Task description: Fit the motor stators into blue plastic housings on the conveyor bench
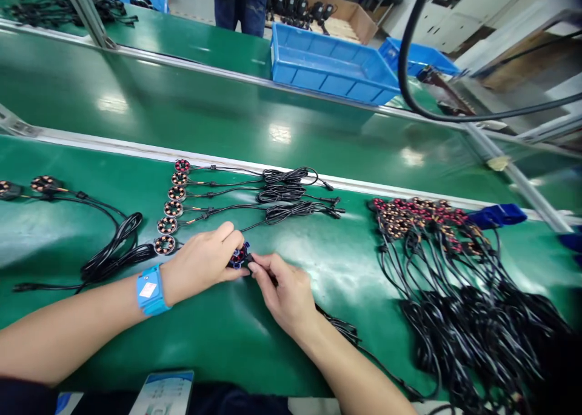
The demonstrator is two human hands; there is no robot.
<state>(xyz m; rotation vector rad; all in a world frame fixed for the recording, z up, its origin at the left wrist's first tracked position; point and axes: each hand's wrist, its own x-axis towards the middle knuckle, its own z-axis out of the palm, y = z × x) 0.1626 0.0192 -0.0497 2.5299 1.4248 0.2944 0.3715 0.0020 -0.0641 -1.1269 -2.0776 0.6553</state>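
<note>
My left hand [207, 258] is closed around a small round coil part [239, 256] with red and blue windings, held just above the green bench [218, 324]. My right hand [282, 288] pinches the black cable where it joins that part; the cable [345, 330] trails back under my right forearm. A blue wrist strap [151, 290] sits on my left wrist. Just left of my hands, several finished coil parts [173, 208] lie in a slanting row, their coiled black leads [291, 192] stretched to the right.
A big tangled heap of coil parts with black cables [454, 269] lies at the right. Two more parts with cable [45, 185] lie at the far left. A blue crate [327, 63] stands beyond the belt, where another person [240, 3] stands.
</note>
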